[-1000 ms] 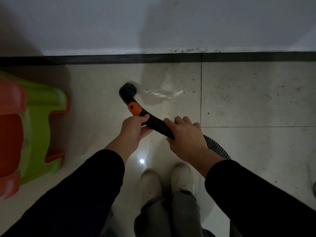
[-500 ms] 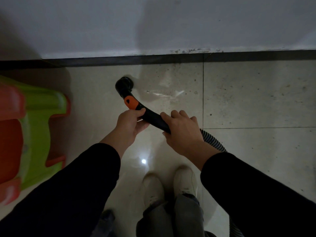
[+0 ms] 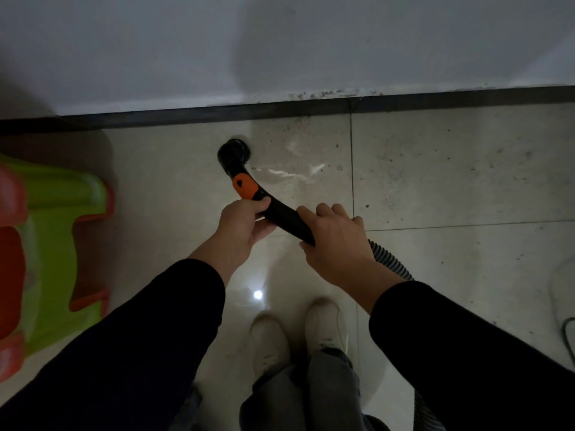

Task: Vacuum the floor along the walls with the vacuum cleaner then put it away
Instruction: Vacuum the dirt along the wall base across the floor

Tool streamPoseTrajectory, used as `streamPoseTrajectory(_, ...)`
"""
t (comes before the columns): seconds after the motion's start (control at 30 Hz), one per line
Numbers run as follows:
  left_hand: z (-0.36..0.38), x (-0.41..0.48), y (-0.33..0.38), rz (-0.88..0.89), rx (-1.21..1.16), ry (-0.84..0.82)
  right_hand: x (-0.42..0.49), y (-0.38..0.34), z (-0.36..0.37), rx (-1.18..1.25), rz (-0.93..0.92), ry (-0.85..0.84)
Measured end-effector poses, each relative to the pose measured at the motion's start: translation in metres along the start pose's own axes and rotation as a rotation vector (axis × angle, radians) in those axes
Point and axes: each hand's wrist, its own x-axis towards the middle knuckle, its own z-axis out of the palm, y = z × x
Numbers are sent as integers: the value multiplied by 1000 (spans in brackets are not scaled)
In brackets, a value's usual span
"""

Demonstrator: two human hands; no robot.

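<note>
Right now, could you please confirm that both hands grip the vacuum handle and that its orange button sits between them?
Not quite. The head view shows the orange button just beyond the left hand, toward the wall, not between the hands. The left hand and the right hand do both grip the handle.

I stand in a room of a home, as it seems. The floor (image 3: 451, 169) is of large glossy pale tiles with thin dark joints, and it meets a plain white wall (image 3: 280, 42) along a dark skirting strip (image 3: 186, 115). On my left stands a green and orange moulded plastic piece (image 3: 59, 213), like children's furniture or a toy. The vacuum hose (image 3: 281, 217) I hold is of the household kind. The light is dim.
</note>
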Motion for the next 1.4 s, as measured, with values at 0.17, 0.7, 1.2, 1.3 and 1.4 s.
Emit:
streamPoseTrajectory(0.17, 9, -6, -9, -10, 23, -17, -12, 9, 0, 1, 25, -6)
streamPoseTrajectory(0.7, 15, -27, -50, -57, 68, -36, -58, 24, 10, 38, 83, -76)
streamPoseTrajectory(1.2, 19, -46, -93, -71, 105, -37, -101, 39, 21, 59, 119, -94)
streamPoseTrajectory(1.3, 15, -49, -103, -75, 100, -34, -108, 39, 25, 59, 108, -109)
streamPoseTrajectory(1.4, 9, -51, -110, -77, 90, -13, -113, 37, 28, 58, 95, -122)
